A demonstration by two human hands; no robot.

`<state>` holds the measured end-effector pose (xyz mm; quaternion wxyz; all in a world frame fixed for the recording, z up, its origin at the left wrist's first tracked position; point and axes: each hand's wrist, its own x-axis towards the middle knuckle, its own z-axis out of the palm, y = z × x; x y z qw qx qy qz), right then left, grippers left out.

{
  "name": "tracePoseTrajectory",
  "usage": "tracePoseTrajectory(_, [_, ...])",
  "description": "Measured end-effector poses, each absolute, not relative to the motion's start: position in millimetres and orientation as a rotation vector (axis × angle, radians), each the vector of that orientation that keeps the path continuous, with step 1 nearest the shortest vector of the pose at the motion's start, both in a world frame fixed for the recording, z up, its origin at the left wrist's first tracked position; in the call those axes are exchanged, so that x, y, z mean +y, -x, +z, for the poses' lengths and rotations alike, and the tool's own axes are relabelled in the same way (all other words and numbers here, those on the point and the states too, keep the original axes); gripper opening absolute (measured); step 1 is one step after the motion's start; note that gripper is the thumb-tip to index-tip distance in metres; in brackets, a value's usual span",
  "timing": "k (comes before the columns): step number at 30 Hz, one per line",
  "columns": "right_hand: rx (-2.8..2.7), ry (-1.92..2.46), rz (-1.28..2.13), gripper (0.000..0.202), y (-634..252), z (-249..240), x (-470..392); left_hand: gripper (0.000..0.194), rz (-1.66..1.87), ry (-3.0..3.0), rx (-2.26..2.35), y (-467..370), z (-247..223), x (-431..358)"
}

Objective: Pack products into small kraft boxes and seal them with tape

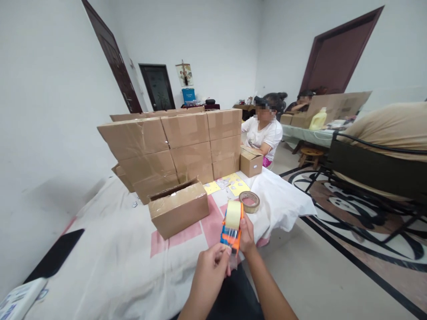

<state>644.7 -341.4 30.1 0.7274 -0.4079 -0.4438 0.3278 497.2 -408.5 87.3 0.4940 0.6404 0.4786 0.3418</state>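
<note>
My right hand (246, 234) is wrapped round the side of an orange and blue tape dispenser (230, 235), which carries a pale yellow tape roll (234, 214). My left hand (213, 266) pinches at the dispenser's lower end, where a clear strip of tape (234, 262) hangs down; how much of the tape sits between those fingers is hidden. Just beyond the dispenser a loose tape roll (249, 202) lies flat on the table. To the left of it stands a brown cardboard box (180, 209) with a dark gap along its top.
Stacked cardboard boxes (187, 146) form a wall across the table (110, 249). A smaller box (251, 162) stands at its right end, near a seated person (268, 133). Yellow sheets (238, 184) with small pieces lie in front. At the left edge is a black flat object (55, 255).
</note>
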Motion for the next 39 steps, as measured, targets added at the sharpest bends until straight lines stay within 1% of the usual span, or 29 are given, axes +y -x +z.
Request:
tracePoseTrajectory(7, [-1.025, 0.822, 0.793, 0.053, -637.7, 43.0, -350.0, 0.039, 0.844, -1.506, 1.151, -487.7, 81.0, -421.2])
tracePoseTrajectory(10, [-0.994, 0.800, 0.823, 0.052, -633.4, 50.1, -353.8, 0.036, 0.887, -1.423, 1.163, -484.6, 79.6, -422.6])
tracePoseTrajectory(11, [-0.976, 0.800, 0.822, 0.052, -632.2, 51.6, -355.0, 0.038, 0.912, -1.384, 1.180, -483.8, 79.5, -422.5])
tracePoseTrajectory(14, [-0.923, 0.811, 0.787, 0.054, -629.1, 54.1, -357.3, 0.061, 0.969, -1.315, 1.223, -482.1, 79.4, -421.1])
tracePoseTrajectory(16, [-0.906, 0.822, 0.745, 0.053, -626.8, 55.3, -357.4, 0.066, 0.977, -1.313, 1.215, -481.0, 79.0, -419.2])
tracePoseTrajectory(20, [-0.879, 0.838, 0.738, 0.054, -621.2, 57.9, -353.8, 0.064, 1.021, -1.315, 1.202, -479.7, 78.9, -416.3])
tracePoseTrajectory(25, [-0.855, 0.906, 0.684, 0.054, -623.0, 60.3, -347.0, 0.071, 0.975, -1.196, 1.149, -479.1, 82.9, -420.7])
tracePoseTrajectory(28, [-0.778, 0.919, 0.669, 0.054, -629.4, 62.1, -343.7, 0.072, 0.983, -1.199, 1.129, -478.2, 81.5, -423.5])
tracePoseTrajectory(33, [-0.668, 0.879, 0.750, 0.057, -627.6, 70.3, -345.1, 0.075, 1.026, -1.249, 1.092, -477.5, 71.4, -419.9])
tracePoseTrajectory(39, [-0.510, 0.857, 0.916, 0.052, -617.9, 78.3, -350.4, 0.071, 1.074, -1.321, 1.006, -476.5, 61.3, -416.5])
